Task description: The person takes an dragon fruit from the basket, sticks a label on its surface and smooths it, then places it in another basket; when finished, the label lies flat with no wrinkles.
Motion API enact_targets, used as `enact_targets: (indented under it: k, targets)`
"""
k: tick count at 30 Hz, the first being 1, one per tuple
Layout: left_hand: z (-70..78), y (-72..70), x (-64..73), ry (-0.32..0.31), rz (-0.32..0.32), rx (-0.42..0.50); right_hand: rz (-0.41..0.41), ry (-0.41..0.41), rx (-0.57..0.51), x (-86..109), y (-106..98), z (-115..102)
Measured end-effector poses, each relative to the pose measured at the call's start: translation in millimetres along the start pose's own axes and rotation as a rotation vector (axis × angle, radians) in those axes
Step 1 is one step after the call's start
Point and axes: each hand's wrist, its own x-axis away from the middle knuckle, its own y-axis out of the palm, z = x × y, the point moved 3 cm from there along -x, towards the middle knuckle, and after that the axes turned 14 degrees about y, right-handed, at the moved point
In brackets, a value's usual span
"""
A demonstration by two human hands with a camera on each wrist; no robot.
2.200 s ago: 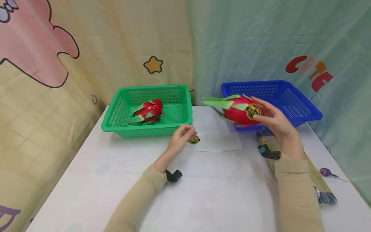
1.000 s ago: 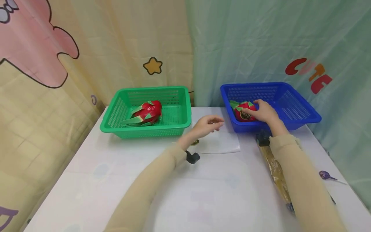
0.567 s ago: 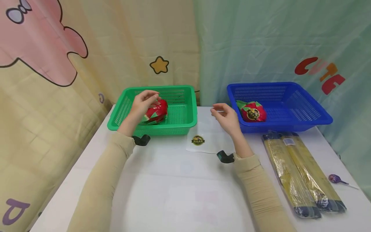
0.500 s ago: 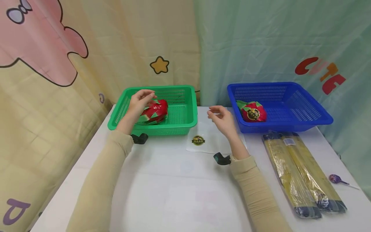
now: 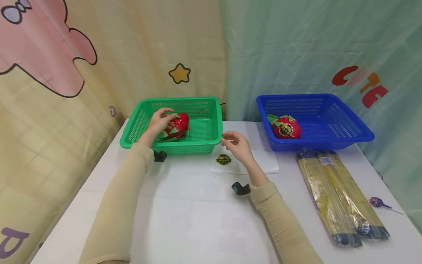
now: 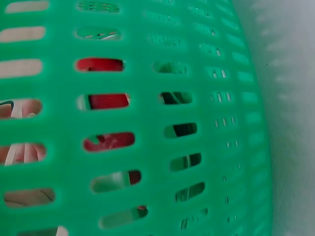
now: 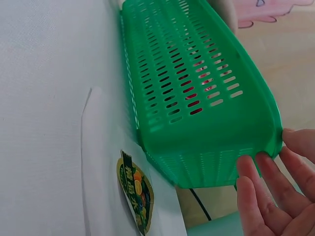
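Observation:
My left hand [image 5: 160, 120] reaches into the green basket [image 5: 215, 141], its loosely bent fingers over the leafy end of a red dragon fruit [image 5: 182, 124]. From outside the basket wall, the left wrist view shows bits of the fruit's red skin [image 6: 106, 101] and of the fingers [image 6: 29, 105] through the slots. My right hand [image 5: 238, 146] is at the basket's front right corner. The right wrist view shows its relaxed fingertips [image 7: 268, 160] right at the rim there. Another dragon fruit [image 5: 288, 126], with a black and gold label, lies in the blue basket [image 5: 346, 137].
A white sheet with a round black and gold label [image 5: 224, 159] lies flat in front of the green basket. Two long plastic-wrapped packages [image 5: 329, 194] lie at the right, beside a lollipop [image 5: 377, 202]. Printed curtains hang behind the white table [image 5: 197, 227].
My right hand set its dragon fruit in the blue basket, let go, and moved left to the green basket's corner. My left hand swung right, then back left and down to the other fruit.

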Motion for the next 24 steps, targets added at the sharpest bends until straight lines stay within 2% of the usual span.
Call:
enact_targets:
  k: [3, 6, 12, 16, 20, 24]
  targets:
    - [7.4, 4.3, 3.1, -0.005, -0.017, -0.030, -0.013, 0.009, -0.011, -1.6, 1.1, 2.1]
    - [9.3, 5.6, 3.0, -0.014, -0.007, -0.041, -0.022, 0.020, -0.020, -1.4, 1.8, 1.5]
    - [-8.9, 2.7, -6.2, 0.005, 0.021, -0.072, -0.029, 0.026, -0.017, 14.0, 1.7, -17.8]
    - [-17.9, 3.2, -9.5, 0.025, 0.070, -0.132, -0.031, 0.020, -0.016, 20.9, 1.6, -25.3]
    - [-19.9, 6.8, -10.8, 0.007, 0.142, -0.174, -0.044, 0.013, -0.026, 21.6, 1.8, -24.9]
    - [-20.3, 10.4, -13.0, -0.028, 0.182, -0.141, -0.048, 0.018, -0.035, 17.1, 2.5, -18.4]
